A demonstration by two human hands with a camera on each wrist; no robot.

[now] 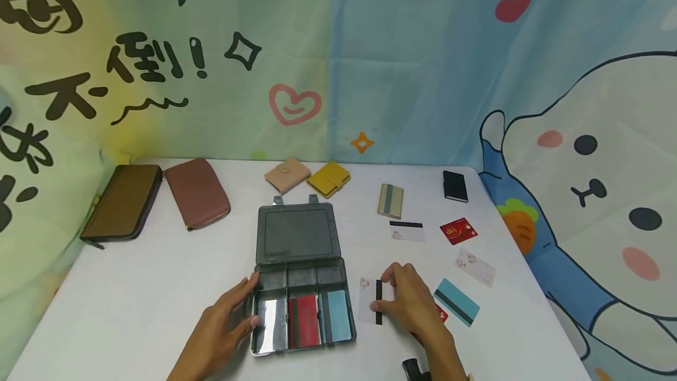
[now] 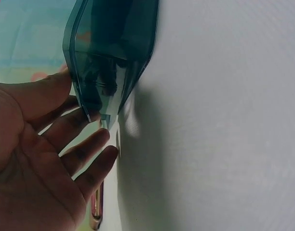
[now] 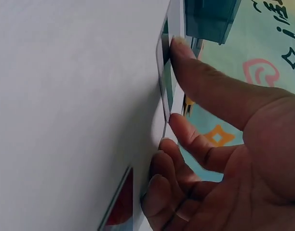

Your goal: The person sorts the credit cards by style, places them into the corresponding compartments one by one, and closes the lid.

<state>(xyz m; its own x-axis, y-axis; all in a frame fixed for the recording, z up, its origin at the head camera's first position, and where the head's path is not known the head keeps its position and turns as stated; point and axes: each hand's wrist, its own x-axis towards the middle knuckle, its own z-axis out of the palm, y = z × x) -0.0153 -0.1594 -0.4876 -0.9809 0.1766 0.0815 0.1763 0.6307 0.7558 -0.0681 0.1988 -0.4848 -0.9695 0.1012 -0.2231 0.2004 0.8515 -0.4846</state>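
A clear grey plastic box stands with its lid raised at the back. Its front compartments hold a silvery-white card, a red card and a light blue card. My left hand touches the box's left side, thumb and fingers spread along it; in the left wrist view its fingers are loosely bent at the box's corner. Right of the box, my right hand pinches a white card with a dark stripe between thumb and index finger, close over the table.
Around my right hand lie a teal card, a pale card, a red card, a white striped card and a beige one. Behind are a black case, a yellow wallet, a tan wallet and two brown ones.
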